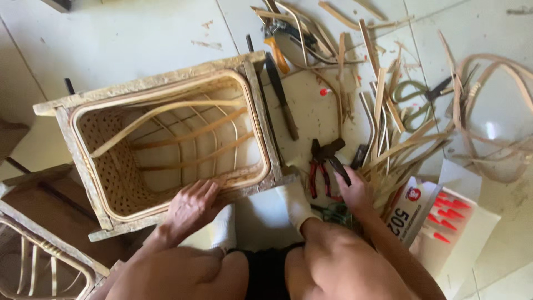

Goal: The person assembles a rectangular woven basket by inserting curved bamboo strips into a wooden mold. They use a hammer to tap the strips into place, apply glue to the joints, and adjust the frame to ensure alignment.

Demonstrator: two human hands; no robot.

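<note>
A rectangular rattan basket in a wooden frame stands on the floor in front of me, its opening facing up, with bent cane ribs inside. My left hand rests flat on the basket's near rim. My right hand grips the handle of a dark hammer beside the frame's right corner. Red-handled pliers lie just left of that hand.
Cane strips and offcuts litter the tiled floor at right, with coiled cane, a long dark blade and green-handled shears. A white box of red-capped glue tubes lies at my right. Another rattan frame sits lower left.
</note>
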